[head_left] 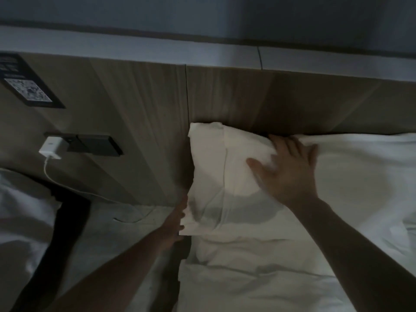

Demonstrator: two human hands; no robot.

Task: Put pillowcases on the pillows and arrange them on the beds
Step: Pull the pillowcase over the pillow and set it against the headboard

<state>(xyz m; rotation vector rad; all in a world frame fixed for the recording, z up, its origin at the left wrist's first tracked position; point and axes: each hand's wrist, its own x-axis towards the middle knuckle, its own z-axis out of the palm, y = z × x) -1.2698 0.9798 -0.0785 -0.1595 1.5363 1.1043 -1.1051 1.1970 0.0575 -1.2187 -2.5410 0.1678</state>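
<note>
Head view: right hand (290,170) lay spread flat on cased pillow (225,188) against headboard (225,97); left hand (174,224) gripped its near corner.

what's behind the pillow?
The wooden headboard rises directly behind the pillow. The right hand presses flat on the pillow's top edge. Any gap behind that edge is hidden.

Watching my feed here, all I get of the person is two arms coming in from the bottom edge. Both forearms are bare, no sleeves in view anywhere. Left hand (174,224) and right hand (290,170) are bare too, no gloves. I can't spot a watch, rings or bands, though it's dim and slightly blurry.
</note>
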